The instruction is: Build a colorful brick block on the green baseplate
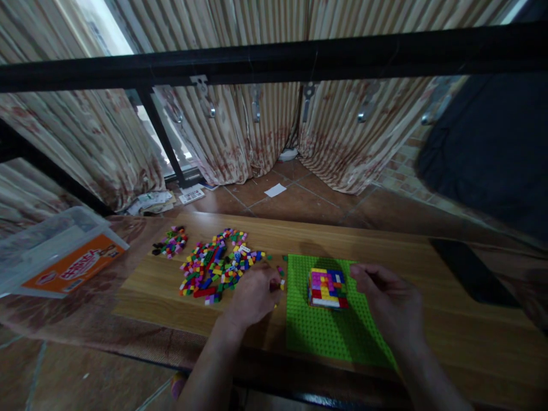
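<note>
A bright green studded baseplate (317, 337) lies on the wooden tabletop. On its upper middle stands a square block built of toy bricks (327, 288), in pink, yellow, red, blue and white layers. Left of the plate, beside a spread pile of loose toy bricks (226, 262), is my left hand (257, 291), with its fingers curled together near a few single bricks. Whatever it may hold is too small to make out. Over the plate's right side my right hand (391, 302) is closed, thumb and fingers drawn together; anything between them is hidden.
A smaller brick heap (172, 242) lies at the table's far left. Beyond it stands a clear plastic box (72, 228) with an orange label. A dark phone-like slab (471, 271) rests on the right. A black metal bar (274, 63) crosses in front of the curtains.
</note>
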Motion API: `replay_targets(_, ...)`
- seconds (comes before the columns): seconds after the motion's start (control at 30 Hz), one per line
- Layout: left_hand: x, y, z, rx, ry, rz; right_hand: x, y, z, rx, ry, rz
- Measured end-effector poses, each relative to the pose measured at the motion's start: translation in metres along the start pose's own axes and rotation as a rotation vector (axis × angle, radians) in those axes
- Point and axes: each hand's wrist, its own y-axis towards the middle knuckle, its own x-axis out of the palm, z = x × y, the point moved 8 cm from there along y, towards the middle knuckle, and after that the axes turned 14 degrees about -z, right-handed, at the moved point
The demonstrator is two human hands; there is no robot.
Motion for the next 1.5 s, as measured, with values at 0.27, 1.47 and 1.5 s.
replay_targets(0.27,0.008,0.005,0.000,-0.055,0.151,0.031,0.002,0.001,-0.003,-0.012,0.013,-0.011)
replay_targets(1.47,0.026,0.015,0.045,0.281,-1.034,-0.046,0.053,-0.021,-0.037,-0.278,0.099,-0.394)
replay_targets(1.5,0.027,0.016,0.046,0.292,-1.044,-0.051,0.053,-0.021,-0.037,-0.272,0.115,-0.394)
